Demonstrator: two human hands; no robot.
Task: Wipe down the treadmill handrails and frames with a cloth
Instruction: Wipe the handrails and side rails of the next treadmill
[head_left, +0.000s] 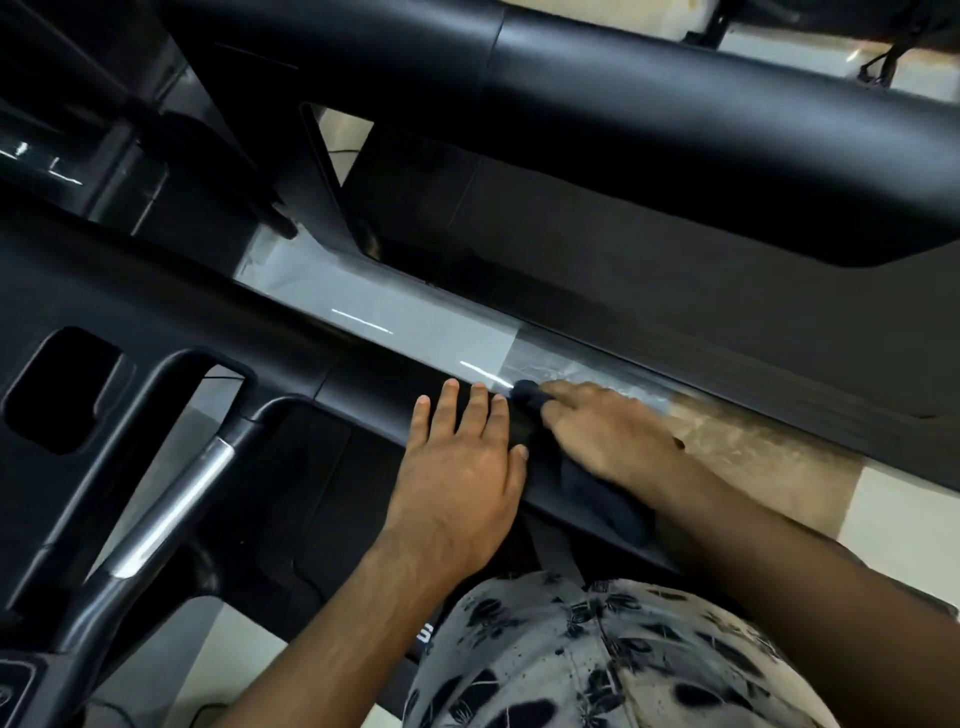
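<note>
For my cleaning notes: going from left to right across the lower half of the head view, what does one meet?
A shiny silver metal grip bar → left hand, flat on the black matte handrail → right hand, pressing the dark blue cloth.

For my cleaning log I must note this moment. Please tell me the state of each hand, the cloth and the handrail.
Left hand: flat on the handrail, fingers straight, holding nothing.
Right hand: presses on the cloth, blurred.
Cloth: bunched under the right hand, lying across the handrail.
Handrail: touched by the left hand, partly covered by the cloth.
</note>
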